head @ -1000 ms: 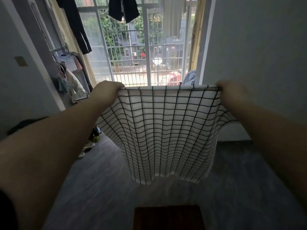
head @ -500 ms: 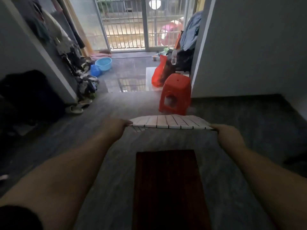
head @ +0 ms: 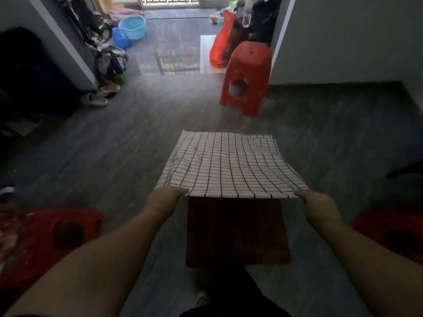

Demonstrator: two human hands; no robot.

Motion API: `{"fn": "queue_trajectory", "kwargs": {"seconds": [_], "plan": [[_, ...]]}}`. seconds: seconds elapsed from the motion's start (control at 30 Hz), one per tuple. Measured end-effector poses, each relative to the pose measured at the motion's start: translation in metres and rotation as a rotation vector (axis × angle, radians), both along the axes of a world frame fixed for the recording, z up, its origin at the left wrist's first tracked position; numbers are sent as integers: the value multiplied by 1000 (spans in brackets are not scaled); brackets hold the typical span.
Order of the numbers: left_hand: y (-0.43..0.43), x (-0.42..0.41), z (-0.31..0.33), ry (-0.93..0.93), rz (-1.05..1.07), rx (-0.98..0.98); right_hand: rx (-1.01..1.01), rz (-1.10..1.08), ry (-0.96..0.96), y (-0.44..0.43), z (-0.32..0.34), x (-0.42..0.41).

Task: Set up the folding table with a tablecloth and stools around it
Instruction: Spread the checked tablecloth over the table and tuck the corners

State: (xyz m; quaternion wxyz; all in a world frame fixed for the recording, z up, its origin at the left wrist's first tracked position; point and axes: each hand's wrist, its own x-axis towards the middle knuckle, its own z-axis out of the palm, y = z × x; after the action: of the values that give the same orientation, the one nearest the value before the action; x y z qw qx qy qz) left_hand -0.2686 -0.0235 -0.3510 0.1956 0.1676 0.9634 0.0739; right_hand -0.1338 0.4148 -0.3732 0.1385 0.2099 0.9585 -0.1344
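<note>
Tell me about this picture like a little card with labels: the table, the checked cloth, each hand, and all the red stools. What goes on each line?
table: dark wooden table, near part uncovered
cloth: white tablecloth with a black grid, stretched over the table's far part
left hand: grips the tablecloth's near left corner
right hand: grips the tablecloth's near right corner
stools: far red stool by the wall corner; left red stool and right red stool on either side of the table, blurry

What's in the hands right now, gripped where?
Both hold the checked tablecloth by its near edge: left hand at the near-left corner, right hand at the near-right corner. The cloth spreads over the far part of the brown table.
</note>
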Motion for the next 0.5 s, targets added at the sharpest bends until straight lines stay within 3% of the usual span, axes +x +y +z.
{"fn": "queue_trajectory", "kwargs": {"seconds": [0.23,0.5], "plan": [[-32,79,-55,-39,-62,45,14,5,-13,-34,-21,74],[-71,164,-69,-52,-95,95,-30,-45,-31,-74,-14,165]]}}
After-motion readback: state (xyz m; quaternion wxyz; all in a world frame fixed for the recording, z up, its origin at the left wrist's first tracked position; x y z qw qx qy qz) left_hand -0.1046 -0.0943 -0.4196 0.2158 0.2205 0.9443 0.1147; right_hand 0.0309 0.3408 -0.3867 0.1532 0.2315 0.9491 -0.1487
